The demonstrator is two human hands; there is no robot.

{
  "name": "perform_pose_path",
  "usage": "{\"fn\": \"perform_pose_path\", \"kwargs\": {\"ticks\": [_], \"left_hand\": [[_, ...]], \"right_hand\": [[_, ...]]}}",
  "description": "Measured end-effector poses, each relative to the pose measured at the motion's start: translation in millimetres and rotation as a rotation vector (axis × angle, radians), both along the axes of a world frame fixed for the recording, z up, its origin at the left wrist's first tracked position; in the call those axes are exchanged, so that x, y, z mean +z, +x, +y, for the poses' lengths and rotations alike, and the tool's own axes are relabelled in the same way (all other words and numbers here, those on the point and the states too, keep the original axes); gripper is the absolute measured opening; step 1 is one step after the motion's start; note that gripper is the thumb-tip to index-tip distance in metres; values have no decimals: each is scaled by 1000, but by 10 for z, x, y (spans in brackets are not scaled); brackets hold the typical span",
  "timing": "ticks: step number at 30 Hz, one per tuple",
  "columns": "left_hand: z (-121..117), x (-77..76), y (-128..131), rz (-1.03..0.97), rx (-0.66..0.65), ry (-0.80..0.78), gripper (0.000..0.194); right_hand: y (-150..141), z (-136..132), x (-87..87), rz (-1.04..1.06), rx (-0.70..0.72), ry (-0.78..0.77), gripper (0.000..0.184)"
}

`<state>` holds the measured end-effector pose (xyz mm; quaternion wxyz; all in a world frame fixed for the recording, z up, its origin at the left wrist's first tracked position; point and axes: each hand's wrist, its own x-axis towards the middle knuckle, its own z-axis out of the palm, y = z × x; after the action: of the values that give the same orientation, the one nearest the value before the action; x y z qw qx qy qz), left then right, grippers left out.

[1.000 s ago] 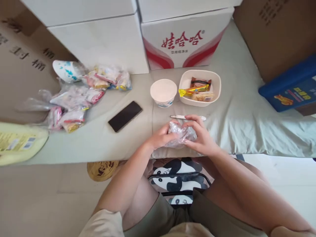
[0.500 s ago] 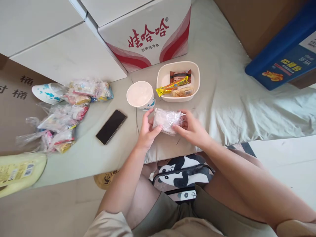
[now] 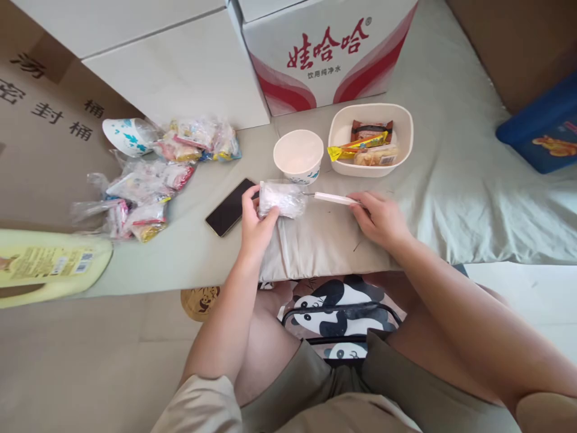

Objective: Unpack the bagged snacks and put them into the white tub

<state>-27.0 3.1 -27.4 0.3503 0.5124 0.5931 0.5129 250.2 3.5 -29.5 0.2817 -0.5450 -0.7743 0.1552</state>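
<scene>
My left hand (image 3: 253,224) grips a small clear-wrapped packet (image 3: 280,199) and holds it just above the cloth-covered surface (image 3: 451,180). My right hand (image 3: 379,216) closes on the handle end of a slim white knife (image 3: 336,198), whose tip points left at the packet. Just beyond them stand a round white paper cup (image 3: 298,157) and a white rectangular bowl (image 3: 406,129) that holds a brown wrapper, a yellow wrapper and a pale packet.
A black phone (image 3: 229,207) lies left of the packet. Further left is a heap of wrapped snacks (image 3: 153,174) and a yellow bottle (image 3: 49,267). White cartons, one with red print (image 3: 324,54), stand behind. A blue box (image 3: 543,129) sits far right.
My right hand let go of the packet and took hold of the white knife. My left hand now holds the packet alone, further left. The camera view shifted.
</scene>
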Motion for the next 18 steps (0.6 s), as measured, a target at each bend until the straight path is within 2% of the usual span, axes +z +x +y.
{"fn": "perform_pose_path", "kwargs": {"ticks": [3, 6, 9, 11, 14, 16, 18], "left_hand": [[-48, 1, 14, 48, -71, -21, 54], [-98, 49, 90, 91, -134, -37, 52], [-125, 95, 140, 113, -190, -63, 52], [-118, 103, 133, 154, -178, -61, 52], [-78, 95, 97, 278, -118, 26, 50], [-46, 88, 103, 331, -138, 78, 51], [-23, 90, 155, 309, -165, 78, 43]], "right_hand": [[-155, -111, 95, 91, 65, -26, 30], [-299, -184, 154, 110, 66, 5, 31], [-349, -168, 157, 77, 81, 0, 32], [-294, -123, 138, 13, 73, -42, 32], [-103, -53, 103, -78, -55, -24, 28], [21, -31, 91, -97, -173, 96, 27], [75, -43, 91, -72, -214, 193, 31]]}}
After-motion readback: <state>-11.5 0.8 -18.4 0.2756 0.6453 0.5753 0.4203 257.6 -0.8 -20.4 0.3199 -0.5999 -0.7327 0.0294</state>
